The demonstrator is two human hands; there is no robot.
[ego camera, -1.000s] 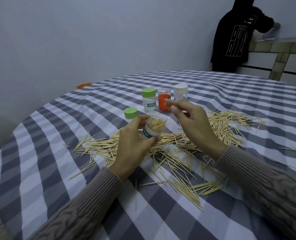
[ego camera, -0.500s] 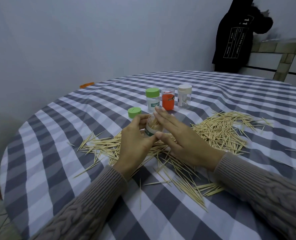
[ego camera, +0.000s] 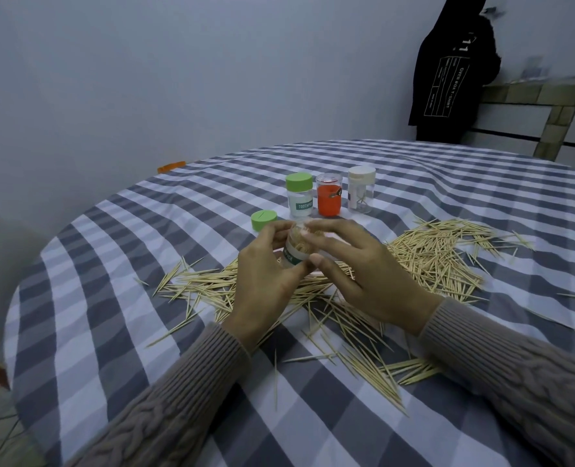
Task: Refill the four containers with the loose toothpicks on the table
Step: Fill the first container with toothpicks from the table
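My left hand [ego camera: 262, 284] grips a small clear container [ego camera: 296, 252] with a green label, tilted and packed with toothpicks. My right hand [ego camera: 360, 274] has its fingers laid over the container's open mouth, thumb against its lower side. The container's green lid [ego camera: 263, 219] lies on the cloth just behind my hands. Loose toothpicks [ego camera: 437, 254] are scattered in a wide heap under and to the right of my hands. Three more containers stand in a row behind: a green-lidded one [ego camera: 299, 197], an orange one [ego camera: 329, 199] and a white-lidded one [ego camera: 361, 193].
The round table [ego camera: 111, 298] has a grey and white checked cloth; its edge curves down at the left. A person in a black hoodie [ego camera: 447, 72] stands at the far right by a tiled counter. A grey wall runs behind the table.
My right hand came down from above the orange container onto the mouth of the held container and stays there. My left hand kept its grip and raised the container slightly.
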